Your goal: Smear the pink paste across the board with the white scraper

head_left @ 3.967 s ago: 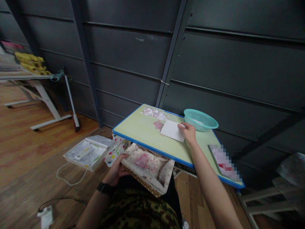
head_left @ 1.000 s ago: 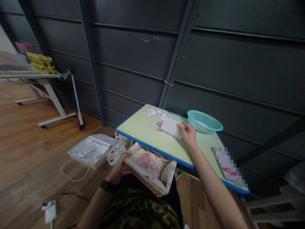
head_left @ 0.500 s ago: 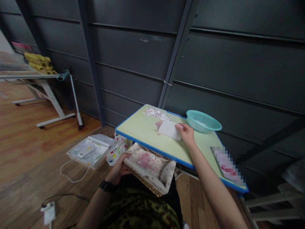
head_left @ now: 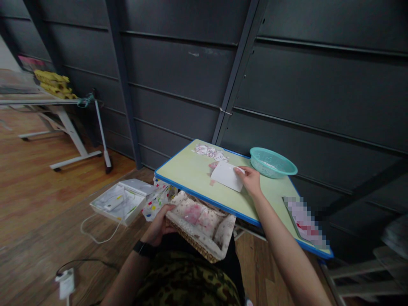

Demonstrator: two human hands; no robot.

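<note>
My left hand [head_left: 161, 225] grips the left end of a fabric-lined wicker basket [head_left: 197, 236], held tilted over my lap at the table's near edge. Some small pink see-through pieces lie inside it. My right hand [head_left: 250, 178] pinches the right end of a white card or stiff sheet [head_left: 227, 175], its far edge low over the tabletop. Partly behind that sheet is a small pinkish heap [head_left: 213, 165]. Farther back lies a pile of small white and pink pieces [head_left: 210, 151]. What the pieces are, I cannot make out.
The pale green table [head_left: 181, 170] has a blue rim. A turquoise plastic basin [head_left: 274, 163] stands at its back right, and a blurred-out flat item [head_left: 304, 221] lies at the right. On the floor at left are an open white box [head_left: 117, 202] and a power adapter [head_left: 66, 284] with cables.
The white sheet has tilted and shifted slightly toward me in my right hand. My left hand and the basket have stayed put.
</note>
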